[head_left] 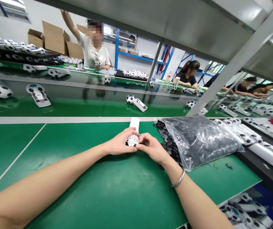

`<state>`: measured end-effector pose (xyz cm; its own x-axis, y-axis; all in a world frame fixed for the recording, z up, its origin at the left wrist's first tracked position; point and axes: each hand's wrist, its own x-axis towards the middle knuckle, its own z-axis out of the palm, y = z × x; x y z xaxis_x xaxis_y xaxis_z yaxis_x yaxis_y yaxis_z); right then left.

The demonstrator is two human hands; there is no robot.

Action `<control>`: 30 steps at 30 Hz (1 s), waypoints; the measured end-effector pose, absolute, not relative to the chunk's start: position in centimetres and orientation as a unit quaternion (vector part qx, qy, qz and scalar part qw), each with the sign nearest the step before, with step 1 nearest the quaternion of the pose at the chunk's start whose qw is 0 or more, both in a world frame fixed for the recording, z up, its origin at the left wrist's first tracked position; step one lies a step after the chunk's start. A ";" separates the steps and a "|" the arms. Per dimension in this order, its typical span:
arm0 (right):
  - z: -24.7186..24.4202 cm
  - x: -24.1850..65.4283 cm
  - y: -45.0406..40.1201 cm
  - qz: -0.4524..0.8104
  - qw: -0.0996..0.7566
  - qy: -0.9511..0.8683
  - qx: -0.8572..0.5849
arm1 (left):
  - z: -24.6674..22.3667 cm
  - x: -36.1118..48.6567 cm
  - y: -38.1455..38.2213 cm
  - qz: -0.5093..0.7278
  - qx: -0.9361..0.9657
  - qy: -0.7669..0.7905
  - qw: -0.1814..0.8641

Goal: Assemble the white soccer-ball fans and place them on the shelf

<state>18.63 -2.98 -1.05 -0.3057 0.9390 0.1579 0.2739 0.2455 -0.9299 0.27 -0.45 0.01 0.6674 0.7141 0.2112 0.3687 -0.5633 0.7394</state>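
- The small white plastic device with a round, football-like head (133, 140) could turn or slip if the left hand (118, 141), curled around that head, loosens while the right fingertips press from the other side.
- The right hand (154, 149) has its thumb and forefinger drawn narrow at the head's near right edge; whether a small piece sits between them, I cannot tell. If one does, a slanted push could make it skid away.
- The clear plastic bag full of flat black pieces (198, 136) lies open just beside the right forearm; a sideways nudge could spill more onto the green tabletop (98, 197).
- The twisted silver-coloured bracelet (178, 179) is close to the bag's edge, so it might catch the film.
- The loose dark piece (228, 166) near the bag could be swept off by a careless sleeve or arm.
- As for looks, the device's head shows a raised white lattice with hollows between its ribs and dark patches low on its rim. Its smooth, flat white handle points away, towards the pale rail (79, 120). Both hands meet at the head, over the tabletop; the underside is hidden.
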 end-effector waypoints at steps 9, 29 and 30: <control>-0.8 18.4 -3.0 0.474 0.394 -0.644 -0.453 | 0.0 0.8 -0.5 0.273 0.846 0.319 0.327; 0.0 22.8 -2.6 0.260 0.161 -0.757 -0.577 | -0.1 -0.1 0.5 0.242 0.826 0.420 0.289; -0.2 22.7 -2.5 0.264 0.162 -0.756 -0.577 | 0.2 -0.4 0.7 0.233 0.828 0.412 0.301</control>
<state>22.74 -2.55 -0.16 -0.2816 0.9577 -0.0599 0.7867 0.1947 -0.5858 -0.43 0.66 0.24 0.5514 0.8229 0.1373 0.5431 -0.4790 0.6896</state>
